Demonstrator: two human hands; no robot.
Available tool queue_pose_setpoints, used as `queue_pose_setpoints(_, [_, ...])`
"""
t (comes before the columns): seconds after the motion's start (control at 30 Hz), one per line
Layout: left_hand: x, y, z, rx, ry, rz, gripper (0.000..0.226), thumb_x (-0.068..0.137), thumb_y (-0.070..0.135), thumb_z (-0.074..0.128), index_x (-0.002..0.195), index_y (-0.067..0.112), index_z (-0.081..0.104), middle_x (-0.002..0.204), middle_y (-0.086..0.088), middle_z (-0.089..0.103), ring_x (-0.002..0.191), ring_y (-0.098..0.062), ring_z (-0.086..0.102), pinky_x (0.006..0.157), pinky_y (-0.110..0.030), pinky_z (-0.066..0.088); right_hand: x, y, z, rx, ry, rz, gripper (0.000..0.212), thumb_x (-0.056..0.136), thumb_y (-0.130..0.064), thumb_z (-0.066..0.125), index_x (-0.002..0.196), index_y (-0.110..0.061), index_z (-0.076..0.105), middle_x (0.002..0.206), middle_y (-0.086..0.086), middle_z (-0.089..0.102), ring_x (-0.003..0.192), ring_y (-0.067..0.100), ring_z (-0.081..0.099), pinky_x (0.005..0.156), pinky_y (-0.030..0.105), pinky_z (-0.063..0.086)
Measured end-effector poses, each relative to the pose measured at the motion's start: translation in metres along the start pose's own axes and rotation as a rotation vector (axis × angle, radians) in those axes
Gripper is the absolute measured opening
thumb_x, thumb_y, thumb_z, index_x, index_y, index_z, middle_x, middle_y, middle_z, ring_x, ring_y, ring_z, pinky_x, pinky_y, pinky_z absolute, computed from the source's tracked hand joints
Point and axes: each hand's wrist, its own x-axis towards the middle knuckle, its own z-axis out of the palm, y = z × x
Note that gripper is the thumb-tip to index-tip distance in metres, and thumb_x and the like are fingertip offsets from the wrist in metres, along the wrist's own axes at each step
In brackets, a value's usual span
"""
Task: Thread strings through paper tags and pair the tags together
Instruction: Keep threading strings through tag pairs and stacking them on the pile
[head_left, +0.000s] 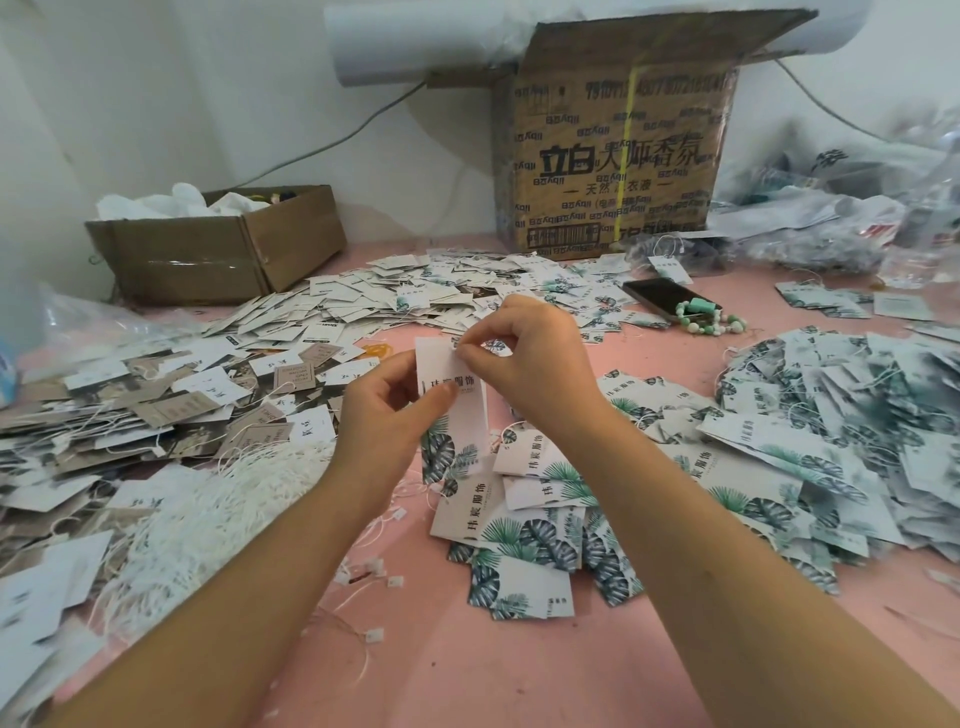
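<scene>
A white paper tag (451, 415) with black characters and green leaf print stands upright over the pink table (467, 670). My left hand (387, 421) grips its left side, thumb on the printed face. My right hand (530, 358) pinches at the tag's top edge, where the hole is; the string there is too thin to make out. More leaf-print tags (524, 525) lie loose just below my hands. A bundle of white strings (208, 514) lies at the lower left.
Piles of small white and brown tags (171, 395) cover the left and back. A big heap of strung leaf tags (841, 410) lies right. A phone (660, 295) and green bead bracelet (711, 318) lie behind, with two cardboard boxes (218, 249) (613, 156) and plastic bags (831, 218).
</scene>
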Motion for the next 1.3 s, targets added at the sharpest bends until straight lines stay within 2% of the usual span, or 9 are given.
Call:
queue_pose_setpoints(0.17, [-0.0001,-0.0011,-0.0002,0.009,0.007,0.022,0.023,0.083,0.004,0.066,0.087,0.026,0.071,0.084,-0.01,0.066,0.078,-0.023,0.056,0.08,-0.053,0.051,-0.0014,-0.002,0.001,-0.028,-0.003,-0.023,0.006,0.078,-0.015,0.068,0.078,-0.015,0.074,0.066,-0.017,0.044,0.071,0.013,0.051,0.068,0.042,0.049])
queue_pose_setpoints(0.33, [0.0006,-0.0025,-0.0024,0.049,0.003,0.052,0.025,0.083,0.01,0.067,0.084,0.034,0.072,0.087,-0.004,0.07,0.08,-0.02,0.061,0.075,-0.043,0.053,-0.001,-0.0028,0.0005,-0.081,0.014,-0.03,0.007,0.08,-0.018,0.066,0.079,-0.016,0.073,0.068,-0.014,0.046,0.073,0.014,0.052,0.068,0.04,0.049])
queue_pose_setpoints(0.5, [0.0012,-0.0045,-0.004,0.104,-0.014,0.085,0.021,0.083,0.015,0.067,0.093,0.033,0.07,0.097,-0.009,0.069,0.09,-0.033,0.063,0.078,-0.045,0.055,-0.0019,-0.004,0.0008,-0.083,-0.009,-0.034,0.007,0.081,-0.018,0.066,0.079,-0.017,0.073,0.067,-0.015,0.045,0.073,0.012,0.049,0.067,0.038,0.048])
queue_pose_setpoints(0.63, [0.0011,-0.0055,-0.0049,0.1,-0.031,0.091,0.018,0.083,0.019,0.066,0.095,0.031,0.071,0.097,-0.005,0.069,0.088,-0.019,0.064,0.073,-0.033,0.053,-0.0026,-0.0042,0.0016,-0.084,-0.014,-0.044,0.007,0.081,-0.017,0.066,0.079,-0.016,0.073,0.069,-0.014,0.046,0.072,0.012,0.048,0.066,0.038,0.048])
queue_pose_setpoints(0.7, [0.0002,-0.0045,-0.0039,0.075,-0.043,0.063,0.015,0.087,0.025,0.06,0.09,0.034,0.072,0.092,0.0,0.07,0.083,-0.013,0.064,0.068,-0.027,0.055,-0.0024,-0.0034,0.0015,-0.082,-0.003,-0.036,0.007,0.081,-0.018,0.066,0.079,-0.017,0.073,0.067,-0.015,0.045,0.071,0.011,0.047,0.066,0.038,0.048])
queue_pose_setpoints(0.77, [-0.0002,-0.0037,-0.0024,0.001,-0.03,0.006,0.031,0.097,0.023,0.046,0.085,0.033,0.073,0.081,0.004,0.069,0.076,-0.008,0.063,0.056,-0.023,0.053,-0.0018,-0.0024,0.0009,-0.077,0.002,-0.024,0.007,0.081,-0.019,0.066,0.079,-0.017,0.073,0.067,-0.015,0.045,0.071,0.011,0.047,0.066,0.038,0.048])
queue_pose_setpoints(0.87, [0.0017,-0.0014,-0.0011,-0.07,0.048,-0.072,0.04,0.101,0.024,0.035,0.085,0.024,0.073,0.076,0.0,0.068,0.072,-0.011,0.062,0.052,-0.026,0.05,-0.0019,-0.0018,0.0015,-0.079,-0.012,-0.036,0.007,0.082,-0.02,0.065,0.081,-0.018,0.072,0.069,-0.015,0.045,0.069,0.008,0.045,0.064,0.035,0.045])
queue_pose_setpoints(1.0, [0.002,0.0004,0.0003,-0.121,0.058,-0.105,0.025,0.098,0.019,0.047,0.084,0.02,0.068,0.067,0.004,0.067,0.061,-0.008,0.062,0.048,-0.024,0.051,-0.0032,-0.0025,0.006,-0.136,-0.052,-0.07,0.011,0.085,-0.022,0.061,0.087,-0.019,0.072,0.065,-0.016,0.037,0.061,0.001,0.037,0.058,0.025,0.029])
queue_pose_setpoints(1.3, [0.003,0.0013,-0.0011,-0.113,0.056,-0.101,0.009,0.089,0.01,0.058,0.082,0.013,0.062,0.073,-0.001,0.056,0.058,-0.009,0.056,0.045,-0.022,0.048,-0.005,-0.0048,0.0061,-0.194,-0.096,-0.116,0.016,0.087,-0.024,0.058,0.092,-0.019,0.072,0.066,-0.015,0.036,0.068,0.007,0.039,0.058,0.026,0.028])
